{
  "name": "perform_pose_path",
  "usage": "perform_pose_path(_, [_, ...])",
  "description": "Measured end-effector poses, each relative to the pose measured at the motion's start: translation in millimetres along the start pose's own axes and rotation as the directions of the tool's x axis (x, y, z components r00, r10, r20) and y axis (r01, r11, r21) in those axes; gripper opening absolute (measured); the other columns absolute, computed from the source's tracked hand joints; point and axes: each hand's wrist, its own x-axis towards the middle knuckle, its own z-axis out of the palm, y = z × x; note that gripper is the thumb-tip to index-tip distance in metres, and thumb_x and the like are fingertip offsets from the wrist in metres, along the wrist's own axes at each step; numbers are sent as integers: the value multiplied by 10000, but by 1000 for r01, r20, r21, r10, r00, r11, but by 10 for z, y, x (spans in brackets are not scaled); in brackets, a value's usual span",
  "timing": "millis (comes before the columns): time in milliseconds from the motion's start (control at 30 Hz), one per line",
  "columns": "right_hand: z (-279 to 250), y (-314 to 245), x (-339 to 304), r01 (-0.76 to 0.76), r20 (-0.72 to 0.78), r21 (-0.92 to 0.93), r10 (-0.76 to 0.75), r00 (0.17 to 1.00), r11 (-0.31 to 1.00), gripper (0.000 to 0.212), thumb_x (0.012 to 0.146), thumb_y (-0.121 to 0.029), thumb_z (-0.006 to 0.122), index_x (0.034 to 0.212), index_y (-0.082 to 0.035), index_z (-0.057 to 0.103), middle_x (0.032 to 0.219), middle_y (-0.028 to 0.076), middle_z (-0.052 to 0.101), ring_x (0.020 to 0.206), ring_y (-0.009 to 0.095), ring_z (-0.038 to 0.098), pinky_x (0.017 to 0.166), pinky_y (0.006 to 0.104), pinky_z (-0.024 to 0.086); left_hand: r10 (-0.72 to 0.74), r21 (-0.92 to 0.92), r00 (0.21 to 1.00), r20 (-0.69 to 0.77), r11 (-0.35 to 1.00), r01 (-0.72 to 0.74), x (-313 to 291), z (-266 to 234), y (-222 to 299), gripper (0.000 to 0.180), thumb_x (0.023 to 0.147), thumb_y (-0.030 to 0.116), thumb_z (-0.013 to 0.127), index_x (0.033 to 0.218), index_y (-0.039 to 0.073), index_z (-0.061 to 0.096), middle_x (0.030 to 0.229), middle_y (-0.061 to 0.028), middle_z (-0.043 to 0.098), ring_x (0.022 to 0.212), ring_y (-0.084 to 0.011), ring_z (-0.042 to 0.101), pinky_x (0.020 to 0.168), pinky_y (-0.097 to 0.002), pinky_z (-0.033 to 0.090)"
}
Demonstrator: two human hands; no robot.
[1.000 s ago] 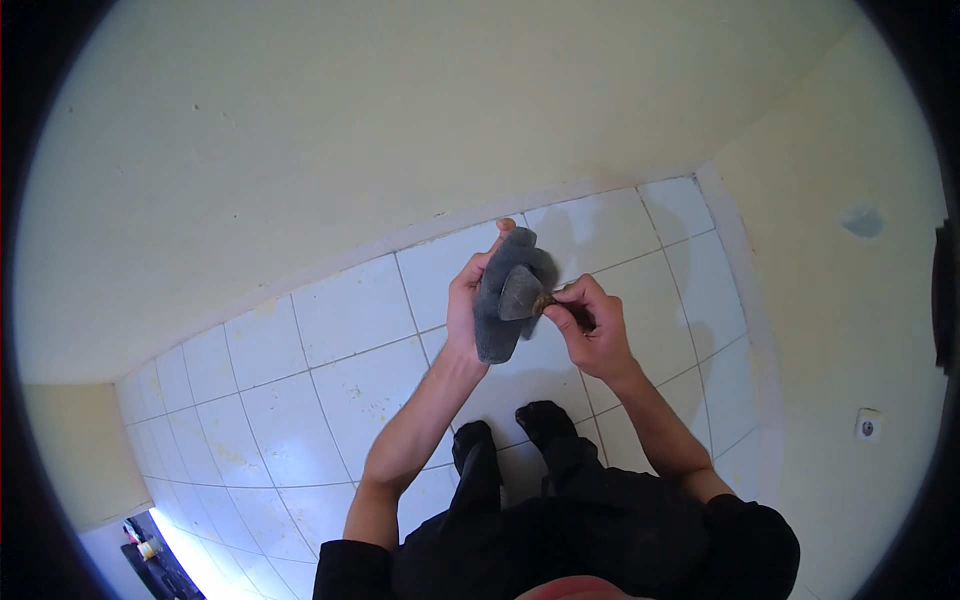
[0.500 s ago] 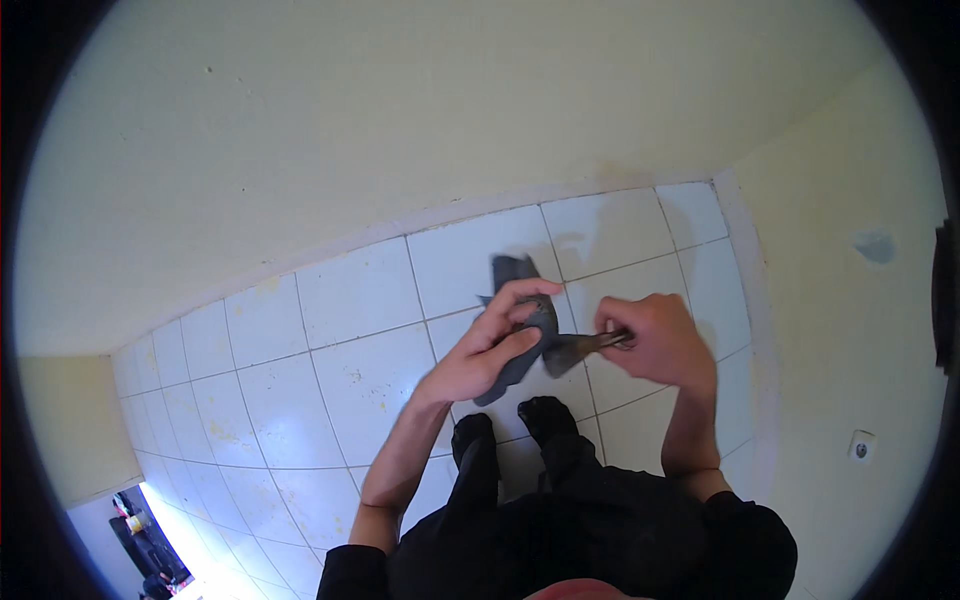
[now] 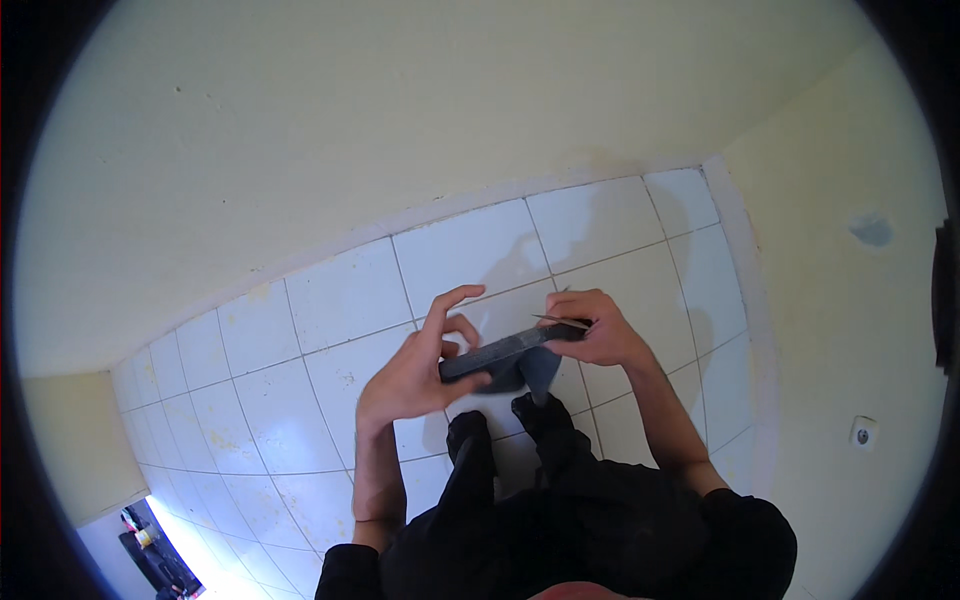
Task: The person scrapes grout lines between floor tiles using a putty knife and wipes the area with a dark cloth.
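A dark grey piece [image 3: 500,352], like folded sandpaper, stretches between my hands above the floor. Its top edge forms a long narrow band, and a loose flap hangs beneath it. My left hand [image 3: 415,375] holds the left end, the thumb on the near side and some fingers behind, while the index finger is raised and curved away. My right hand [image 3: 600,335] grips the right end between thumb and fingers. A thin flat scraper [image 3: 560,321] also sticks out from the right fingers, seen nearly edge-on; most of it is hidden.
White floor tiles [image 3: 250,350], stained yellowish in places, lie below. My feet in dark socks [image 3: 540,410] stand beneath the hands. A pale wall [image 3: 400,120] rises ahead; the right wall has a grey patch [image 3: 870,230] and a socket [image 3: 863,434]. Dark items [image 3: 160,555] show through the doorway at lower left.
My right hand has moved left to the grey piece and now grips its end, with the scraper turned edge-on. My left hand has shifted left and lower, and the piece has swung nearly level.
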Motion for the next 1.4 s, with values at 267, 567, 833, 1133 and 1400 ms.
perform_pose_path(267, [632, 9, 135, 154, -327, -164, -201, 923, 974, 248, 777, 5, 788, 1017, -56, 776, 806, 51, 635, 647, 132, 585, 541, 245, 420, 50, 88, 998, -24, 995, -48, 408, 332, -1436, 469, 1021, 268, 440, 1446, 73, 480, 1330, -146, 602, 1179, -294, 592, 1054, -442, 433])
perform_pose_path(567, [450, -66, -48, -31, 25, -32, 32, 999, 999, 489, 732, 45, 717, 1209, -64, 713, 1154, 121, 737, 951, 182, 725, 727, 235, 560, -141, -851, 958, -250, 504, -148, 383, 272, -1842, 542, 1062, 489, 381, 1401, 78, 482, 1356, -89, 560, 1274, -231, 531, 1115, -394, 401])
perform_pose_path(833, [49, 141, -100, -138, -389, -160, 66, 919, 977, 183, 912, 6, 665, 1073, -13, 750, 895, 36, 765, 573, 8, 493, 484, 185, 315, 357, 614, 927, 112, 709, -347, 1444, 959, -2367, 749, 717, 21, 603, 1446, 71, 438, 1451, -212, 468, 1435, -389, 361, 1211, -502, 281])
perform_pose_path(1133, [170, 158, -73, -208, -372, -110, 154, 915, 972, 166, 910, 20, 653, 1036, -17, 755, 850, 21, 735, 562, 8, 454, 480, 195, 303, 406, 753, 872, -274, 655, -69, 2497, 660, -2283, 779, 721, 56, 682, 1471, 108, 480, 1497, -187, 447, 1457, -358, 346, 1224, -455, 286])
perform_pose_path(1400, [264, 453, 51, -279, -283, -109, 239, 929, 954, 212, 851, 39, 669, 1049, 0, 733, 856, 68, 719, 631, 90, 562, 549, 233, 416, 369, 716, 787, -495, 686, 128, 1952, 31, -2516, 815, 656, -1, 662, 1447, 138, 518, 1492, -147, 476, 1440, -333, 383, 1204, -440, 313])
